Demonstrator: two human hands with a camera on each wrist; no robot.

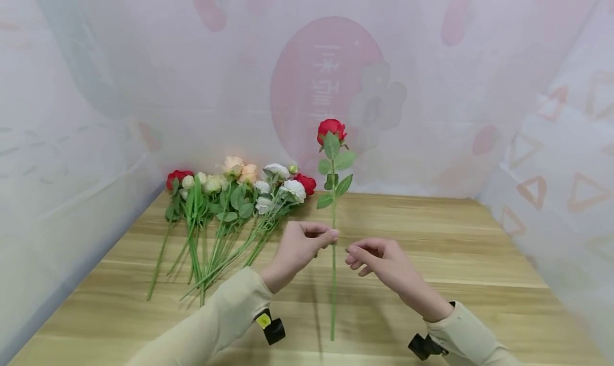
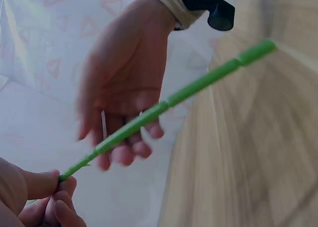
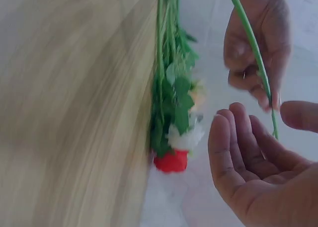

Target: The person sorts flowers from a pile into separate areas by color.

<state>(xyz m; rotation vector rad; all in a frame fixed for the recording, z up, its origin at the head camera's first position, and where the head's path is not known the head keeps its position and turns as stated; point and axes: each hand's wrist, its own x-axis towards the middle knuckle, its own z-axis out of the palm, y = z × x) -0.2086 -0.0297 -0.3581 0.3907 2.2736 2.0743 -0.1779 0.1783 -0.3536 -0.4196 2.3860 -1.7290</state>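
A single artificial red rose (image 1: 331, 132) stands upright above the table, its green stem running down past several leaves. My left hand (image 1: 302, 247) pinches that stem between thumb and fingertips, below the leaves. In the left wrist view the lower green stem (image 2: 191, 89) slants up to the right from the pinching left hand (image 2: 42, 194). Just right of the stem is my right hand (image 1: 379, 259), apart from it, its fingers loosely bent with nothing seen in them. The right wrist view shows the right hand (image 3: 263, 170) palm up, with a gap between thumb and fingers.
Left on the wooden table (image 1: 431, 227) lies a spread of artificial flowers: a red one (image 1: 179, 178), peach ones (image 1: 233, 165), white ones (image 1: 293, 190) and another red one (image 1: 305, 184). Their stems cross toward the front. Printed cloth walls (image 1: 216, 89) enclose the back and sides.
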